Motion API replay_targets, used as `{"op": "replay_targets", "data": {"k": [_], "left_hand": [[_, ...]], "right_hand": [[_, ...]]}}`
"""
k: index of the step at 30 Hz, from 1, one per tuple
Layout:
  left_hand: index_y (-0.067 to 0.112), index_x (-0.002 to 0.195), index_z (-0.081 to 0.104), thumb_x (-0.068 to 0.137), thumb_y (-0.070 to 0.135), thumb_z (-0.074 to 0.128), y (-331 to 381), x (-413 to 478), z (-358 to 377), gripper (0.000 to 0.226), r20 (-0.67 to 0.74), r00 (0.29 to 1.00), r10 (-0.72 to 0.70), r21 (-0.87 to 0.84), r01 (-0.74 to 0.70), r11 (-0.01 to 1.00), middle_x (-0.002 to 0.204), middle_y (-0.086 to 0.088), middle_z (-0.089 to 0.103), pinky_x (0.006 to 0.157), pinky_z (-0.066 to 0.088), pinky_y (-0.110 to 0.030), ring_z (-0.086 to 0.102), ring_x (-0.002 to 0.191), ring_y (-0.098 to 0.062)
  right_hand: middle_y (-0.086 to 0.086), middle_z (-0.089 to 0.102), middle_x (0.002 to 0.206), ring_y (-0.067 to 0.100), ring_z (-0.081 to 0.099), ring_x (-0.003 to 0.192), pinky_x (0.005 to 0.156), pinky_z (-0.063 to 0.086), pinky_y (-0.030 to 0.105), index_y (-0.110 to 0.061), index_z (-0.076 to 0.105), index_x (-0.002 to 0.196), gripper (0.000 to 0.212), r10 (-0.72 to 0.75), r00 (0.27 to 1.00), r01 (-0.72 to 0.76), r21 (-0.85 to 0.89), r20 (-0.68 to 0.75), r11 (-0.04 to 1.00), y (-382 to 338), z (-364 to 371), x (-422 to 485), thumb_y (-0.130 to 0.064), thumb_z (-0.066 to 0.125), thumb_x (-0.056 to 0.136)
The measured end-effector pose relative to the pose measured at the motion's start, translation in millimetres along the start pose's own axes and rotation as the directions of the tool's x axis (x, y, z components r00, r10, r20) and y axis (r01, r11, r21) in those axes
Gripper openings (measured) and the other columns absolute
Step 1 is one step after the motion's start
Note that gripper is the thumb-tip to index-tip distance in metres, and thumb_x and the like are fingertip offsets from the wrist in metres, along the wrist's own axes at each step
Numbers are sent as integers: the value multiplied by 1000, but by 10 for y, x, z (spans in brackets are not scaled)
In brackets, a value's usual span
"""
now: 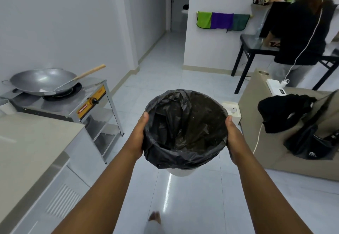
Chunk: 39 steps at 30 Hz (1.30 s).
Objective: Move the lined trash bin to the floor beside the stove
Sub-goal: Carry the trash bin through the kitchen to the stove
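A white trash bin [180, 171] lined with a black plastic bag [185, 129] hangs above the tiled floor in the middle of the view. My left hand [138, 134] grips its left rim and my right hand [232, 134] grips its right rim, thumbs over the bag's folded edge. The bag looks empty inside. The steel stove [73, 103] stands on its frame to the left, with a wok [43, 80] and a wooden-handled ladle [82, 76] on the burner. Bare floor [132, 96] lies between the stove and the bin.
A beige counter [31, 142] runs along the near left. A beige low table [286, 123] with black bags, a power strip and a cable stands right. A person in black sits at a dark table [256, 48] at the back right. My foot [155, 219] shows below.
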<state>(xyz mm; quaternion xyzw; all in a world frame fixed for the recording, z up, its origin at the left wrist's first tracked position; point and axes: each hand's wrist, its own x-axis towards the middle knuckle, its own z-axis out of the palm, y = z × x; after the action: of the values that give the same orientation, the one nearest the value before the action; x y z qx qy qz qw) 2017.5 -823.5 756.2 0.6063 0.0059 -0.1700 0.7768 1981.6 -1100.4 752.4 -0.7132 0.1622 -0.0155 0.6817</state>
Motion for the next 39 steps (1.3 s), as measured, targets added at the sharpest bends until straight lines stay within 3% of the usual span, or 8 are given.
{"op": "replay_targets", "data": {"k": [6,14,19,23,27,33,36,39], "left_hand": [[26,136,58,85,65,41,197,1096,-64,67,40,999,33,-23,-32,999,126,0,70,88,55,-31,67,115,-19],[28,133,60,84,65,40,748,2692,-182,64,99,994,38,1,-39,999,122,3,72,79,58,-23,69,110,-14],[29,140,54,85,66,41,924,3592,-153,68,115,992,42,30,-46,999,133,1,66,88,56,-27,63,121,-18],[28,140,53,85,67,42,942,4252,-117,68,122,992,31,15,-33,999,135,1,65,96,52,-32,62,123,-18],[29,139,55,86,67,41,974,4955,-34,67,77,996,39,7,-40,999,134,1,65,97,51,-34,62,123,-19],[30,139,55,84,67,42,1209,5962,201,68,-11,999,45,7,-44,999,132,2,66,88,56,-29,65,118,-17],[29,138,56,84,67,42,1334,6514,254,67,-94,993,70,12,-69,998,133,0,66,96,52,-36,63,121,-20],[29,131,61,82,67,41,1413,6798,276,66,-125,990,62,-22,-65,998,124,2,71,84,57,-28,68,113,-18]], "right_hand": [[-2,48,148,22,45,135,114,34,49,-37,40,145,89,-5,1000,5,-6,-15,1000,-136,91,1017,-88,33,72],[-4,45,150,20,42,136,114,34,46,-36,38,147,78,-47,996,43,-42,-82,998,-576,258,2477,-79,27,82],[-3,48,148,19,44,135,114,34,47,-35,42,145,96,-32,996,30,-28,-86,999,-717,260,3279,-92,32,68],[-2,48,147,20,44,134,114,34,48,-34,42,144,86,-8,996,7,-12,-92,1000,-778,215,3930,-84,30,75],[-1,54,142,21,49,131,112,37,50,-31,49,140,85,-26,997,26,-10,-76,1000,-863,155,4746,-83,33,75],[-4,49,147,20,45,135,115,32,47,-40,44,143,96,-13,1000,14,-44,24,999,-1105,-15,6013,-94,31,65],[-6,49,147,18,45,135,114,33,46,-40,43,143,87,-46,995,52,-67,83,996,-1275,-35,6692,-89,29,72],[-3,45,149,20,43,136,114,34,45,-37,39,146,79,-60,991,72,-91,121,993,-1335,20,7107,-79,27,81]]}}
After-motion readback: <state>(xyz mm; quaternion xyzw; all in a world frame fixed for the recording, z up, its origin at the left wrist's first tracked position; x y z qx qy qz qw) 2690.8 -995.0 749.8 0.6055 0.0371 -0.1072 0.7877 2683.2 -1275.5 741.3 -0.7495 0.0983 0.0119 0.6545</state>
